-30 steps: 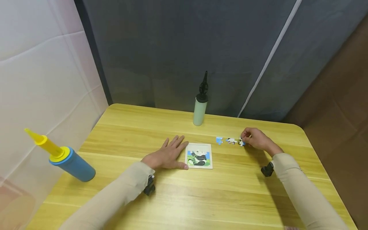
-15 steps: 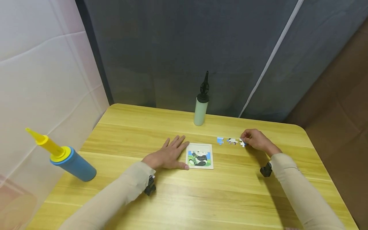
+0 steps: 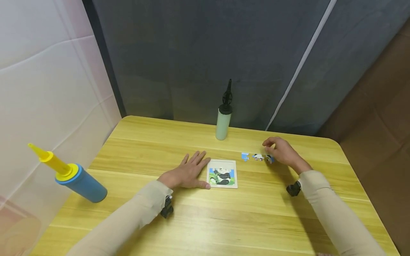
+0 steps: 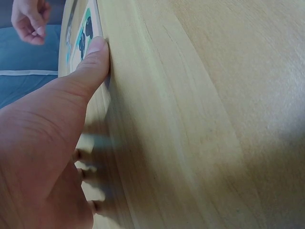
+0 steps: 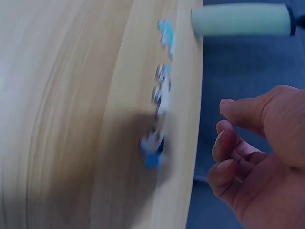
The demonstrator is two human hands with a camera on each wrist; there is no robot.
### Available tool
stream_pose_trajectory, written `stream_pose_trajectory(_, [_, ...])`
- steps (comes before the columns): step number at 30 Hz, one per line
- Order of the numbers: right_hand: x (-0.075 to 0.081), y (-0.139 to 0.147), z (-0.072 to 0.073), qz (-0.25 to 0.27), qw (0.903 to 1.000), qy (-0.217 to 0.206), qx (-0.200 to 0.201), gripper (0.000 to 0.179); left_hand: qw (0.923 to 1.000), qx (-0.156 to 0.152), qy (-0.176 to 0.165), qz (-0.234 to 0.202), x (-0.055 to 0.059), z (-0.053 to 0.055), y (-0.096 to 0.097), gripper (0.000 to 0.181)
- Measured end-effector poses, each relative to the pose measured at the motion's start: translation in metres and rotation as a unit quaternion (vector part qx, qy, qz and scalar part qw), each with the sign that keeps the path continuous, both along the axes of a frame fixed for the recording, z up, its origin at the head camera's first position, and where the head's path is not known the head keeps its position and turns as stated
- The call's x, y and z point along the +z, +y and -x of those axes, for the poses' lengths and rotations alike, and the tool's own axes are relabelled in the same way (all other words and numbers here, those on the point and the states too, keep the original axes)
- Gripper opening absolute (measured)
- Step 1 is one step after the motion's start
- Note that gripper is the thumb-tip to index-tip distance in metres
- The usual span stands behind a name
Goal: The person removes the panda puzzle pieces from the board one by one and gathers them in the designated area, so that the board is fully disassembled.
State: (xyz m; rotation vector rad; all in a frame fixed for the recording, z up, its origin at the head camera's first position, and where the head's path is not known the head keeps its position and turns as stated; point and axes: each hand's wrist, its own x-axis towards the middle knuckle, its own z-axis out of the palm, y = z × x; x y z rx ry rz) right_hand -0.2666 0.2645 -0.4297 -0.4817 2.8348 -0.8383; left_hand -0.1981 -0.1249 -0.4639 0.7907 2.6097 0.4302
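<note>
My left hand (image 3: 185, 174) lies flat on the table with fingers spread, its thumb and index fingertip at the left edge of a square panda jigsaw board (image 3: 223, 163). In the left wrist view the thumb (image 4: 93, 62) presses at the board's near corner. Several panda pieces fill the lower part of the board; its upper strip is bare. Right of it lie three loose jigsaw pieces in a row: a blue one (image 3: 245, 156), a white-and-black one (image 3: 258, 156) and a blue-and-black one (image 5: 152, 148). Over the last hovers my right hand (image 3: 283, 152), fingers loosely bent, holding nothing.
A pale green hand pump (image 3: 222, 124) with a black nozzle stands at the table's back edge. At the left is a blue hand pump (image 3: 84, 185) with a yellow top. Dark cloth (image 3: 179, 60) hangs behind the wooden table (image 3: 224, 220).
My right hand has let go of the rightmost jigsaw piece, which turned slightly on the table, and has lifted up and a little left. The left hand stays at the board.
</note>
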Motion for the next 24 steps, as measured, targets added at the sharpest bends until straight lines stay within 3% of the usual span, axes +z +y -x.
stream_pose_trajectory(9, [0.003,-0.050,-0.015,0.017,0.9993,-0.005,0.034,0.024,1.0000,0.002,-0.002,-0.002,-0.001,0.001,0.000,0.106])
stream_pose_trajectory(17, [-0.010,-0.101,-0.036,0.000,0.9955,-0.010,0.094,0.019,1.0000,0.004,-0.002,-0.002,-0.001,0.002,-0.001,0.107])
stream_pose_trajectory(24, [-0.025,-0.130,-0.044,-0.016,0.9905,-0.030,0.133,0.021,1.0000,0.002,0.000,-0.003,-0.003,0.001,-0.002,0.107])
